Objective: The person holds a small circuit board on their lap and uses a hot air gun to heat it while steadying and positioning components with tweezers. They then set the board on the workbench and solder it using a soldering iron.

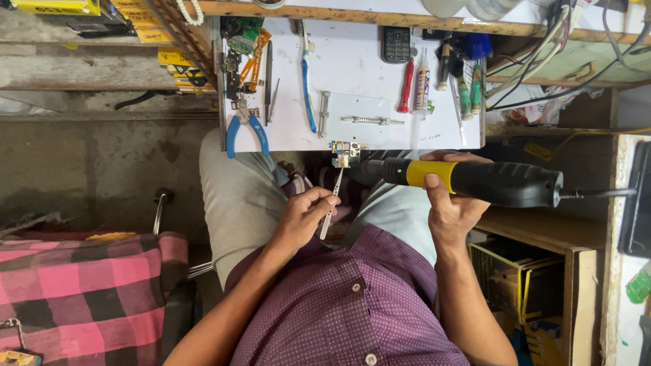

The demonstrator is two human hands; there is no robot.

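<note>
Looking down on a cramped repair corner of rough concrete and worn wood. Lying at far left, a soft pink-and-black checked cloth [88, 285]. Resting further in, on the smooth white work board [366, 74]: blue-handled pliers [247, 129] with bare steel jaws, and a slim blue toothbrush [308, 81].

Curling the left hand [302, 217] around thin steel tweezers [332, 203], pinching them between thumb and fingertips, tips reaching up to the small circuit board [344, 154]. Sitting at the near edge of the work board, over the lap, that circuit board; perhaps overhanging the edge, the angle making it hard to tell.

Judging it light, thin and stiff, flat and roughly square, its face studded with tiny fragile parts and metal shields. Taking it by a bare edge or corner seems safest, with a light pinch and never across the components.

Lying beyond, a glossy red screwdriver [405, 85] and a dark keypad phone [396, 44].

Wrapping the right hand [451, 200] firmly around a black-and-yellow hot-air tool [475, 179], thumb lying on the yellow band. Pointing its dark nozzle leftward, close beside the circuit board, with the cord trailing off right. Hard matte plastic, thick and round, filling the whole grip.
</note>
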